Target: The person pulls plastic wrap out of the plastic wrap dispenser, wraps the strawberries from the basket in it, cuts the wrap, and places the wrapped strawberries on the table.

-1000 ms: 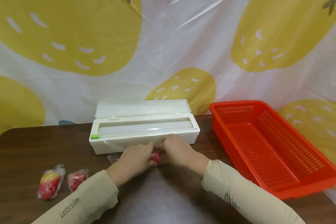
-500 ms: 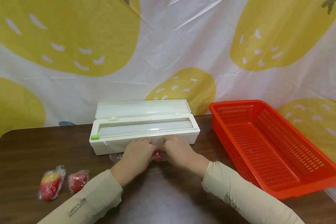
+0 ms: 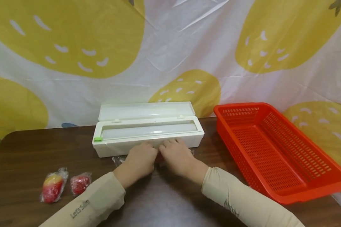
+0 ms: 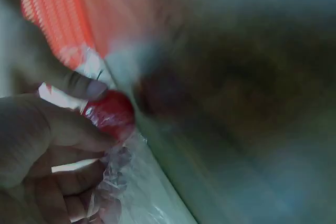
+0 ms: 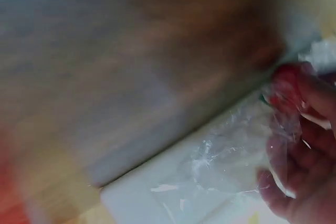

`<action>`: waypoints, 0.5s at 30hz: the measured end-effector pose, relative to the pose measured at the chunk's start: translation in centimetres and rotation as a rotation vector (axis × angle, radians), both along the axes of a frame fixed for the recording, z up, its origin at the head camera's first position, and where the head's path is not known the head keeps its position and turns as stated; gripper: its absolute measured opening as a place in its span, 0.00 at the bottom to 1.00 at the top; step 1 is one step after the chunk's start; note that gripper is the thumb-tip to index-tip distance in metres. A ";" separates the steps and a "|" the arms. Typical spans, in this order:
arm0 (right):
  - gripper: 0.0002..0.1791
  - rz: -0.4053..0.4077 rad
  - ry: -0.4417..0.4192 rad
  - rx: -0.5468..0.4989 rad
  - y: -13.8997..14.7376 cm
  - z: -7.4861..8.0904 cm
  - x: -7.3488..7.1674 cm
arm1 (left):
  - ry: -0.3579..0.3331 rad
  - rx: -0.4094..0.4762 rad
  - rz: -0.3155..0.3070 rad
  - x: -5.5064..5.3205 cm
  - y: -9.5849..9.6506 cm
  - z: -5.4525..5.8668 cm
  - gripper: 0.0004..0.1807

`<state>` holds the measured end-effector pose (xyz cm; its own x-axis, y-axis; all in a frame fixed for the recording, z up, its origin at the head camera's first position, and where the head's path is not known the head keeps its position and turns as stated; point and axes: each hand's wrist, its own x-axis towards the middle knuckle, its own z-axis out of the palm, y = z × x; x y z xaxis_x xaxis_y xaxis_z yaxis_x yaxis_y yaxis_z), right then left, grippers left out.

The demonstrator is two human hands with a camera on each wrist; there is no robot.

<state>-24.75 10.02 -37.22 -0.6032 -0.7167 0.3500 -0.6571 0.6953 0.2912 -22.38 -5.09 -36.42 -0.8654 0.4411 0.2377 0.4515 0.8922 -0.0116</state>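
Observation:
A small red fruit [image 4: 113, 114] in clear plastic film [image 5: 210, 156] lies between both hands, in front of the white cling-film box [image 3: 110, 149]. My left hand [image 3: 140, 160] grips it with curled fingers. From the other side my right hand [image 3: 177, 159] holds the fruit and film, its fingers bent near the box front. In the head view the hands mostly hide the fruit; loose film shows at both sides. The left wrist view shows a thumb touching the red surface. A speck of green shows beside the fruit in the right wrist view, which is partly blurred.
The box's lid [image 3: 146, 110] stands raised, with the white film roll [image 3: 150, 130] inside and a green slider [image 3: 98, 139] at its left. A red plastic basket [image 3: 236, 142] stands right. Left lie a film-wrapped yellow-red fruit [image 3: 52, 188] and a film-wrapped red fruit [image 3: 80, 183].
My right hand has shifted left, close against my left hand, and now covers most of the red fruit. My left hand has moved slightly to the right. The box and basket stay put.

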 end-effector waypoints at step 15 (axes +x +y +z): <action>0.10 0.002 -0.661 0.048 0.3 3.0 -2.0 | -0.147 0.093 -0.011 0.5 0.1 0.0 0.20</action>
